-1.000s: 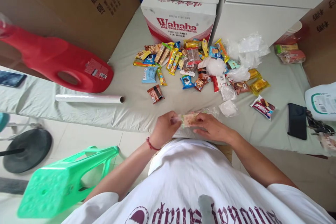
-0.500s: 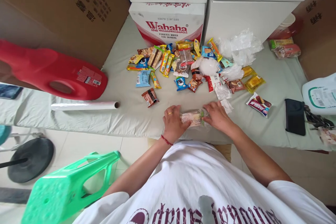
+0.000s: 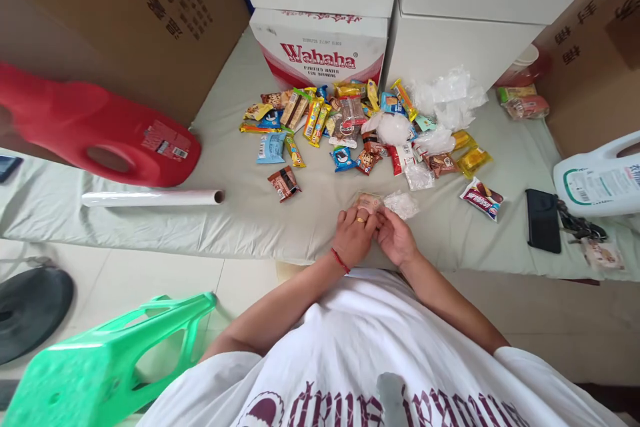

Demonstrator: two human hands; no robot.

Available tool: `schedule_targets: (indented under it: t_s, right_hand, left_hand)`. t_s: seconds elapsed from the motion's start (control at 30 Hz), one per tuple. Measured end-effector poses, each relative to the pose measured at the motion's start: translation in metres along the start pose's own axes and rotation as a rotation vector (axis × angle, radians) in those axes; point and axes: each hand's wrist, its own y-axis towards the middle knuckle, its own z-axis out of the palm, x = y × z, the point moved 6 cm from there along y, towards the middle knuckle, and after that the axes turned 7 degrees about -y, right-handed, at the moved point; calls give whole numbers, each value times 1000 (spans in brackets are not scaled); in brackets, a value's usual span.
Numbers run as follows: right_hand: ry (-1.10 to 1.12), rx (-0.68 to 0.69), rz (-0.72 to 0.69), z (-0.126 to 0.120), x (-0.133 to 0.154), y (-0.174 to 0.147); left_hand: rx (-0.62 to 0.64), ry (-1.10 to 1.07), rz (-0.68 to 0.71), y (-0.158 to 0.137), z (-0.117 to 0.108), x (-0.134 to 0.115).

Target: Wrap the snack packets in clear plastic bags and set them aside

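Note:
My left hand (image 3: 353, 239) is closed over a wrapped snack (image 3: 370, 201) near the table's front edge, its fingers covering the lower part. Against the same snack, my right hand (image 3: 397, 240) pinches its right side with thumb and fingertips. Crumpled clear plastic film (image 3: 401, 204) lies just beyond the right fingers. Past the hands, a brown-wrapped snack (image 3: 284, 183) and a blue packet (image 3: 343, 159) rest on the cloth, in front of a heap of small wrapped snacks. What the fingertips do under the left hand is hidden.
A roll of film (image 3: 153, 198) and a red jug (image 3: 125, 140) stand to the left. At the right are a purple-and-white snack (image 3: 481, 199), a black phone (image 3: 543, 221) and a white jug (image 3: 600, 177). Boxes (image 3: 320, 47) line the back; a green stool (image 3: 115, 353) is below left.
My hands have come together at the wrapped snack, the right one moving left and palm turning up. The snack now points away from me, and crumpled film lies to its right.

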Motion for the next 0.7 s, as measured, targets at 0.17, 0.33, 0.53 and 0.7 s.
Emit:
schedule_targets:
  t_s: [0.17,0.33,0.53,0.7]
  right_hand:
    - [54,79,78,10,-5,0]
    - [-139,112,43,10,2,-2]
    - [-349,-130,-266,-59,91,-5]
    - [-155,-870,-475,-231,213,34]
  left_hand:
    - [95,-332,186,-8,4,3]
    - [122,-850,283,-16,-27,3]
    - [-57,-702,20,-32,-59,50]
    - [-175,-376,-194,-56,-55,118]
